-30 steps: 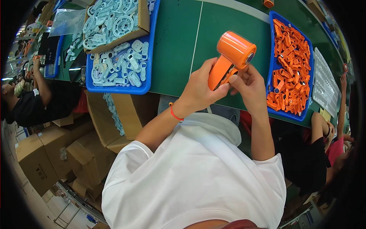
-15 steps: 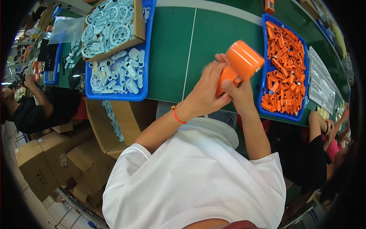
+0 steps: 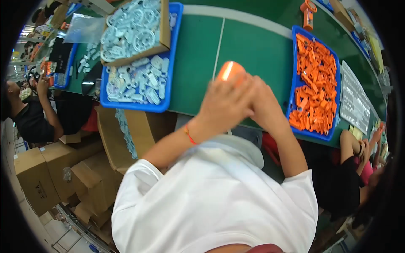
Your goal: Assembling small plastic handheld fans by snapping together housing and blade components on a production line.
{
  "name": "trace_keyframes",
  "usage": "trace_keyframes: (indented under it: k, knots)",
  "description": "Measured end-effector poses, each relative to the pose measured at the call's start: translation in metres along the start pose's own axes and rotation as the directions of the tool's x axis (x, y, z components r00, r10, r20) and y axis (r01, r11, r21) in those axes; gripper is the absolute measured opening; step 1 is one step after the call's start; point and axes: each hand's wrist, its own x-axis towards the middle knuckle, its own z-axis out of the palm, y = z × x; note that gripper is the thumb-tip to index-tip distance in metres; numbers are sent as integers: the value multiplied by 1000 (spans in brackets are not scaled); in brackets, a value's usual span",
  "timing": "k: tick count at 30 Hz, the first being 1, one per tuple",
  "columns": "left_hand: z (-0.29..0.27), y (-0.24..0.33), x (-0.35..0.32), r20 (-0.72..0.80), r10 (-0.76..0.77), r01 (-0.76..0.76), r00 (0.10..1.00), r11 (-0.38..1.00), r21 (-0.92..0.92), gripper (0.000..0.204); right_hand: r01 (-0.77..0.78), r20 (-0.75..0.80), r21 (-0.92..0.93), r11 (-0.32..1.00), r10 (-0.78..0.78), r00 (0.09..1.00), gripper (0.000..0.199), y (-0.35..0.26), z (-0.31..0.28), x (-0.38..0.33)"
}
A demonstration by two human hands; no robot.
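Both hands up over the green work table (image 3: pixel 257 50), pressed together around one rounded orange plastic part (image 3: pixel 230 71). Left hand (image 3: pixel 223 105) curled shut over the near side of it, thin red cord bracelet (image 3: pixel 189 135) at the wrist; right hand (image 3: pixel 263 103) closed against the left from the other side. Only the glossy top of the orange part visible above the knuckles — rest hidden inside the grip, so exact finger placement not readable. Held clear of the table surface, close in front of the chest, probably so both hands can bear on it at once.

Just right of the hands, a blue plastic tray heaped with small orange plastic pieces (image 3: pixel 335 97) — within easy reach of the right arm, likely stock of the same colour as the held part. Off to the left, a second blue plastic tray of pale grey-white plastic parts (image 3: pixel 166 95), with an open cardboard box of pale round plastic rings (image 3: pixel 162 29) resting on its far end. Beyond the right tray, a white printed sheet (image 3: pixel 354 103) flat on the table edge. Below the table on the left, stacked brown cardboard cartons (image 3: pixel 50 177). Other workers seated at either side — a dark-sleeved person (image 3: pixel 38 118) at left, another arm (image 3: pixel 352 145) at right.
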Motion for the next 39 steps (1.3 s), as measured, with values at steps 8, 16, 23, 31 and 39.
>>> trace_keyframes:
  k: [8,16,23,31,39]
  knots:
    - [7,-24,20,152,140,-162,978,977,139,40,-88,-192,1,996,87,978,60,-1,1,-30]
    - [23,-38,17,138,245,-246,960,969,-14,43,-83,-307,64,995,98,947,55,5,13,-34]
    - [25,-45,20,177,340,-359,924,928,93,30,-110,-331,-148,983,55,942,52,-8,21,-30]
    - [30,-46,19,113,333,-343,936,936,79,22,-175,-381,-33,984,150,913,52,-12,18,-30]
    - [35,-47,17,75,375,-382,924,909,165,13,-284,-422,-10,959,253,871,53,-23,28,-26]
